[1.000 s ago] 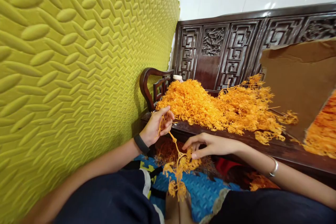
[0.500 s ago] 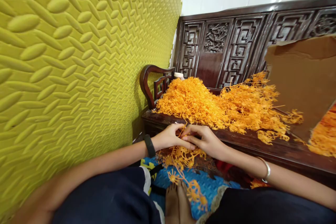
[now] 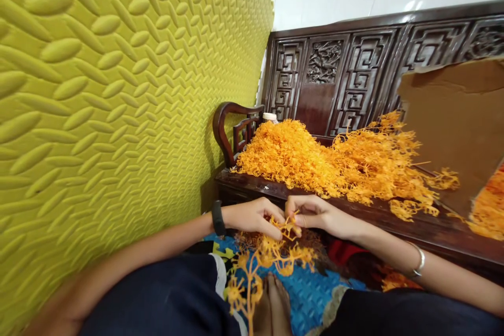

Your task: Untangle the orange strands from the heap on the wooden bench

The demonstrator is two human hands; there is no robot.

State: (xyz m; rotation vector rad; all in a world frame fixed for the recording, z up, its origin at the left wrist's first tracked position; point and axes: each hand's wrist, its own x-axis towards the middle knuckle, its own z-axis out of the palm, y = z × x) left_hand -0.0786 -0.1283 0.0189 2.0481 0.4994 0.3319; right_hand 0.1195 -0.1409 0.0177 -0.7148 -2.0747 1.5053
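Observation:
Above the lap, my left hand (image 3: 255,216) is closed on an orange plastic strand (image 3: 271,252) with small flower-like tips. Close beside it on the right, my right hand (image 3: 317,215) pinches the upper part of the same tangle between thumb and fingers. The strand hangs below both hands, with a branched stem reaching the bottom edge of the view. Behind the hands, a large orange pile (image 3: 291,155) of similar pieces lies on the dark wooden bench (image 3: 252,181).
Yellow textured matting (image 3: 118,115) stands at the left. A brown cardboard piece (image 3: 444,121) leans at the right, with more orange pieces beside it. A white-lidded container (image 3: 270,116) sits behind the pile. Bare feet rest on blue matting (image 3: 303,294).
Both hands have lowered slightly and their fingertips have moved a little apart. The orange strand hangs differently, its branched stem now swung lower left. The view has tilted slightly.

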